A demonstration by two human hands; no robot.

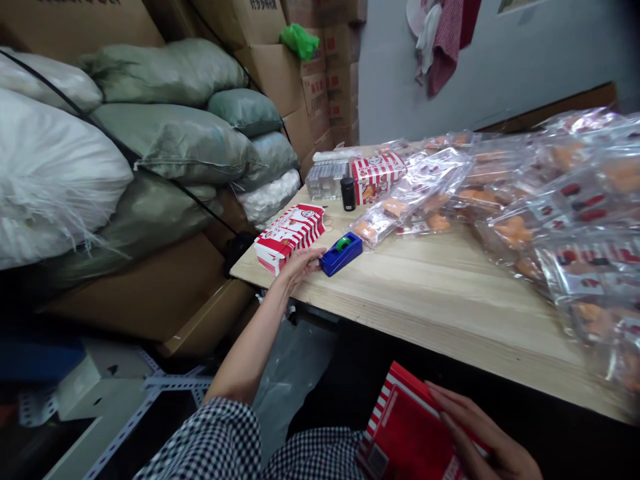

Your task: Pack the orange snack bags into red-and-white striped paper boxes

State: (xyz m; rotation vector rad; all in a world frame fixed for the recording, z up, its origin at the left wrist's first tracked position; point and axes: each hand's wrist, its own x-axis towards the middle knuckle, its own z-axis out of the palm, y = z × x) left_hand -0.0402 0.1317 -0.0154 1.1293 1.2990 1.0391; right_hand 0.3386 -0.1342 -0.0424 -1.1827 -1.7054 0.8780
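My left hand (300,264) reaches over the table (430,280), its fingers drawn together at the left end of the blue dispenser (342,256); I can't tell whether they pinch the tape. The striped stack (290,233) sits just beside that hand. My right hand (487,430) is closed on the red box (407,427), short of the table's edge.

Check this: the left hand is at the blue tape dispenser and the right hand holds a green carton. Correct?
Not green: the head view shows the right hand holding a red-and-white carton. The left hand is at the blue tape dispenser.
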